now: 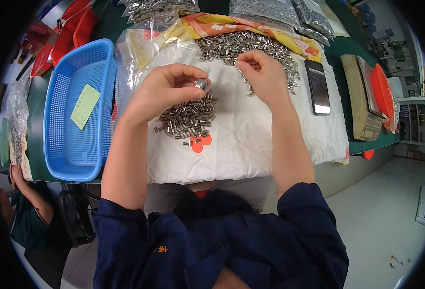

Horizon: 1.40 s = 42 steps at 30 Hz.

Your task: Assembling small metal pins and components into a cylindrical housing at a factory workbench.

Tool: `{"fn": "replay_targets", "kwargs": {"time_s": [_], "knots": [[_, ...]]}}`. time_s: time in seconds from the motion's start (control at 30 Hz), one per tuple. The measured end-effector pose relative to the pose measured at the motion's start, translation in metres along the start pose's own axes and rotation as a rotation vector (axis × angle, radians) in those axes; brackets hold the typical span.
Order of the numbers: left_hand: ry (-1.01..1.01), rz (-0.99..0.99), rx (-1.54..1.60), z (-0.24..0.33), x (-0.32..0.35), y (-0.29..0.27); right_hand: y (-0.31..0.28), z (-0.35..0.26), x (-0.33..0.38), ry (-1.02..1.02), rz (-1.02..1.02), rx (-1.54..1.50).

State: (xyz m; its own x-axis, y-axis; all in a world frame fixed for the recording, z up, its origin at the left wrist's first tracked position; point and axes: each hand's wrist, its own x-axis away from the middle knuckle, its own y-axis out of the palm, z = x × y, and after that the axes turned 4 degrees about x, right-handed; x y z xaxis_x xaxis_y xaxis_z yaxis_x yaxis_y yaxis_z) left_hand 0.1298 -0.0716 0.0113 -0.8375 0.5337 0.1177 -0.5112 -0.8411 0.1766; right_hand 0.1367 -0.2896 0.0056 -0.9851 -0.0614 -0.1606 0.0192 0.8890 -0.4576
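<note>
My left hand (166, 89) is curled, with a few small metal sleeves (202, 84) pinched at its fingertips above a near pile of metal sleeves (188, 118) on a white cloth (241, 144). My right hand (263, 72) has its fingertips pinched together at the edge of a larger far pile of metal sleeves (243, 45); whether it holds a piece I cannot tell.
A blue plastic basket (60, 144) with a green slip (85, 106) stands at the left. Clear bags of metal parts (270, 12) lie at the back. A black phone (317, 86), a beige scale (359, 101) and an orange lid (381, 91) are on the right. Another person's hand (17, 176) shows lower left.
</note>
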Motion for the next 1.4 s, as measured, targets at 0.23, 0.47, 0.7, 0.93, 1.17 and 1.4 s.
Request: {"fn": "replay_targets", "kwargs": {"time_s": [0.23, 0.47, 0.7, 0.93, 1.17, 1.4], "knots": [[0.019, 0.112, 0.036, -0.007, -0.006, 0.000, 0.002, 0.015, 0.002, -0.016, -0.036, 0.843], [0.048, 0.109, 0.081, -0.014, -0.010, 0.001, 0.005, 0.012, 0.005, -0.045, -0.074, 0.821], [0.065, 0.098, 0.076, -0.014, -0.011, 0.002, 0.015, 0.023, 0.000, -0.147, 0.070, 0.913], [0.003, 0.105, 0.194, -0.019, -0.011, -0.001, 0.024, 0.012, 0.004, -0.202, 0.007, 0.855], [0.010, 0.094, 0.082, -0.017, -0.011, 0.005, 0.023, -0.010, 0.012, 0.087, -0.234, -0.163], [0.035, 0.106, 0.028, -0.018, -0.013, 0.006, 0.029, -0.016, 0.017, -0.159, -0.102, -0.001]]}}
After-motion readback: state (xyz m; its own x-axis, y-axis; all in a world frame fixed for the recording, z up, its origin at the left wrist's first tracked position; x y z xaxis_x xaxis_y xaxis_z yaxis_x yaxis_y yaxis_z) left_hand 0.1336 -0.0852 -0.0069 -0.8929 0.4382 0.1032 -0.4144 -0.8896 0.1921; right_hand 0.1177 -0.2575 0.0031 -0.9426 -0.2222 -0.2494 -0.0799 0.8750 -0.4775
